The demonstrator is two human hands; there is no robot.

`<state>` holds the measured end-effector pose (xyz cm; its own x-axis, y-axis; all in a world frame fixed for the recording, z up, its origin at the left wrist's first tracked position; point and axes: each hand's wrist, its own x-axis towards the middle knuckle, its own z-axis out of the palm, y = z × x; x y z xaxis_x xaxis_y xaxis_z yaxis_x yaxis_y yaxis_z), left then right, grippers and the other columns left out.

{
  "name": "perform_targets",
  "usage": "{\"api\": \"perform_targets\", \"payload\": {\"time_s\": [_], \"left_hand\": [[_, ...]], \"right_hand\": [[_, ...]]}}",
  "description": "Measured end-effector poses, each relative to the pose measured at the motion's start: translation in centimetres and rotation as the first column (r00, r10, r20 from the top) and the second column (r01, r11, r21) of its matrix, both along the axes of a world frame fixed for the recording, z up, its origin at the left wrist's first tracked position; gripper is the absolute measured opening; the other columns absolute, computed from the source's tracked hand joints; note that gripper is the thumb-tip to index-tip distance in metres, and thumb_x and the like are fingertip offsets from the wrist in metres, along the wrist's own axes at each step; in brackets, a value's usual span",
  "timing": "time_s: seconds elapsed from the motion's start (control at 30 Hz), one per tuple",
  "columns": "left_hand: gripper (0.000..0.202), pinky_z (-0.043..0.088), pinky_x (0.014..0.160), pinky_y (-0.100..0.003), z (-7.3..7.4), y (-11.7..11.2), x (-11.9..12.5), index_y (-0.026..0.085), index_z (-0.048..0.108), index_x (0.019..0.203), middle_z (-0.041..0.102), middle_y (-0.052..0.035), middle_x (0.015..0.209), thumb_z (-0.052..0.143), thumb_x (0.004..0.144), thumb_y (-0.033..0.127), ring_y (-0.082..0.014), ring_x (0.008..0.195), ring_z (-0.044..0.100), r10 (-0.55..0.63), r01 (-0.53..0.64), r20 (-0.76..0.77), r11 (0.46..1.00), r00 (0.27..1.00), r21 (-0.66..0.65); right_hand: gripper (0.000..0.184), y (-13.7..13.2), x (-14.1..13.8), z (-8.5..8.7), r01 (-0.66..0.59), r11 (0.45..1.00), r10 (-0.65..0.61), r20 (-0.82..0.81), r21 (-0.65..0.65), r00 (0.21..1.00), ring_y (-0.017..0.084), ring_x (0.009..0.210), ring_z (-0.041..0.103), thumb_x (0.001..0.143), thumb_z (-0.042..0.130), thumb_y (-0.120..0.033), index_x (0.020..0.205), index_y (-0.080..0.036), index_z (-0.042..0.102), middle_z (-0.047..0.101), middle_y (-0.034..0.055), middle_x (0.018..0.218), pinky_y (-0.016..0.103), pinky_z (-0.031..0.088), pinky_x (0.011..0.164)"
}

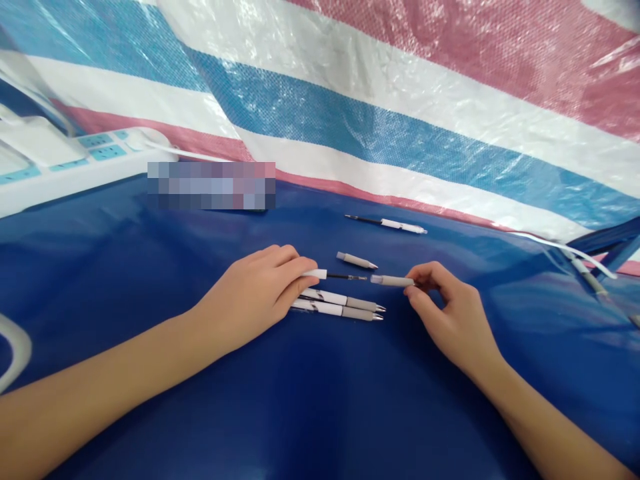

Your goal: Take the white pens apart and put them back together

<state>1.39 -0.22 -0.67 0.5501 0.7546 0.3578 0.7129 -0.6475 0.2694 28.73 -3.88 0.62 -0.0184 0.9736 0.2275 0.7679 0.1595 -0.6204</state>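
My left hand point(267, 283) is closed around a white pen barrel point(320, 274), and its dark refill point(345, 277) sticks out to the right. In my right hand point(445, 303) a grey pen grip section point(393, 281) is pinched between thumb and finger at its tip end. A small gap separates the refill's tip from the grip's clear threaded end. Two whole white-and-grey pens, an upper pen point(337, 299) and a lower pen point(335, 309), lie side by side below, their left ends under my left hand. Beyond the hands lies another loose grey grip section point(357, 261).
Farther back on the blue table point(310, 400) rests a pen body with bare refill point(400, 227). A white power strip point(90, 160) stands at the back left, near a blurred-out object point(213, 185). Striped plastic sheeting point(350, 100) hangs behind, and a white cable point(565, 247) runs at right.
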Motion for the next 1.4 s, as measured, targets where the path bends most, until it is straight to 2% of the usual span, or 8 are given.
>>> {"api": "perform_targets", "payload": {"time_s": [0.2, 0.43, 0.9, 1.17, 1.3, 1.4], "left_hand": [[0.028, 0.046, 0.075, -0.029, -0.2, 0.1, -0.1, 0.021, 0.062, 0.106, 0.062, -0.0024, 0.092, 0.039, 0.1, 0.034, -0.0164, 0.081, 0.059, -0.045, 0.045, 0.006, 0.998, 0.999, -0.032], [0.027, 0.045, 0.074, -0.029, -0.2, 0.2, 0.0, 0.021, 0.062, 0.105, 0.062, -0.0023, 0.093, 0.039, 0.1, 0.035, -0.0162, 0.081, 0.059, -0.034, 0.034, 0.011, 0.998, 0.999, -0.052], [0.024, 0.045, 0.075, -0.028, 0.0, 0.0, 0.1, 0.022, 0.063, 0.104, 0.062, -0.0015, 0.093, 0.043, 0.099, 0.035, -0.0157, 0.082, 0.06, -0.064, 0.065, 0.028, 0.998, 0.998, -0.026], [0.019, 0.046, 0.07, -0.026, 0.2, -0.6, 0.0, 0.021, 0.063, 0.108, 0.061, -0.0019, 0.089, 0.048, 0.097, 0.028, -0.0143, 0.077, 0.058, -0.177, 0.176, 0.002, 0.979, 0.984, 0.105], [0.019, 0.046, 0.069, -0.024, 0.2, -0.7, 0.0, 0.02, 0.064, 0.108, 0.062, -0.002, 0.089, 0.051, 0.096, 0.025, -0.0132, 0.075, 0.059, -0.206, 0.201, 0.018, 0.968, 0.978, 0.151], [0.018, 0.047, 0.068, -0.023, 0.1, -0.8, 0.1, 0.02, 0.065, 0.107, 0.062, -0.0014, 0.088, 0.053, 0.095, 0.025, -0.012, 0.074, 0.06, -0.22, 0.211, 0.026, 0.959, 0.975, 0.188]], "right_hand": [[0.007, 0.1, -0.2, -0.1, -0.041, 0.999, 0.041, 0.009, -0.035, 0.999, 0.016, 0.069, 0.06, 0.08, 0.054, -0.019, 0.084, -0.023, 0.058, 0.063, -0.0029, 0.073, 0.026, 0.046, 0.063], [0.006, 0.1, -0.1, 0.0, 0.001, 1.0, -0.001, 0.017, 0.009, 1.0, 0.017, 0.07, 0.062, 0.079, 0.055, -0.019, 0.082, -0.023, 0.058, 0.064, -0.0023, 0.073, 0.027, 0.047, 0.063], [0.006, -0.1, -0.4, 0.0, -0.101, 0.994, 0.102, 0.01, -0.027, 0.995, 0.015, 0.068, 0.06, 0.082, 0.055, -0.019, 0.085, -0.023, 0.059, 0.063, -0.0024, 0.073, 0.024, 0.047, 0.061], [0.013, -1.3, -0.9, -0.1, -0.33, 0.943, 0.331, 0.018, -0.051, 0.943, 0.014, 0.076, 0.06, 0.092, 0.055, -0.024, 0.104, -0.024, 0.062, 0.065, -0.0005, 0.084, 0.025, 0.048, 0.068], [0.015, -1.3, -0.8, -0.2, -0.364, 0.931, 0.364, 0.014, 0.04, 0.931, 0.014, 0.076, 0.059, 0.094, 0.055, -0.022, 0.107, -0.023, 0.062, 0.065, 0.0003, 0.083, 0.025, 0.048, 0.07], [0.014, -1.1, -0.8, -0.3, -0.397, 0.916, 0.397, 0.011, 0.049, 0.918, 0.013, 0.075, 0.058, 0.095, 0.054, -0.022, 0.107, -0.021, 0.062, 0.064, 0.0004, 0.081, 0.024, 0.047, 0.067]]}}
